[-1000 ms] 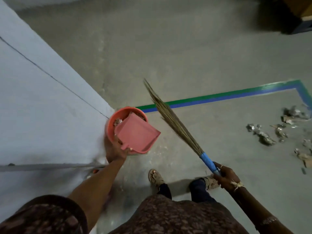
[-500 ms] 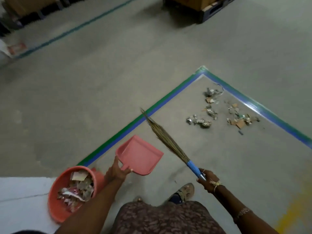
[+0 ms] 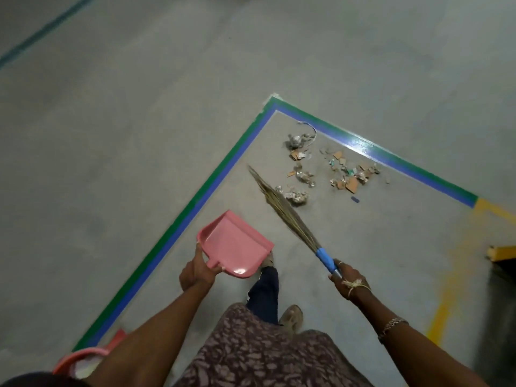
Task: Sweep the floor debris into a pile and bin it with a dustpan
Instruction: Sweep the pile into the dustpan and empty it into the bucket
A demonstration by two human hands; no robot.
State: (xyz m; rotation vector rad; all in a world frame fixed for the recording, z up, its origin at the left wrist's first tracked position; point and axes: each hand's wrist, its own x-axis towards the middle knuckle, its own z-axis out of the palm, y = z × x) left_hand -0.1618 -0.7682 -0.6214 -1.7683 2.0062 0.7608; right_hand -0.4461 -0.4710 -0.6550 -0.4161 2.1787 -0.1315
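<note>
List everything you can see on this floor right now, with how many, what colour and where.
dustpan: one, pink, looks empty, held off the floor left of the broom
broom: one, straw bristles, blue grip, tip pointing towards the debris
debris: many scattered scraps, silvery, brown and a few green, inside the taped corner
floor tape: two stripes, green outside, blue inside, forming a corner
yellow paint: patchy marks, floor at right
bin: one, orange-pink, only its rim showing at bottom left
left hand: grips the dustpan's handle
right hand: grips the broom's handle
shoe: one plainly seen, tan, below the dustpan
</note>
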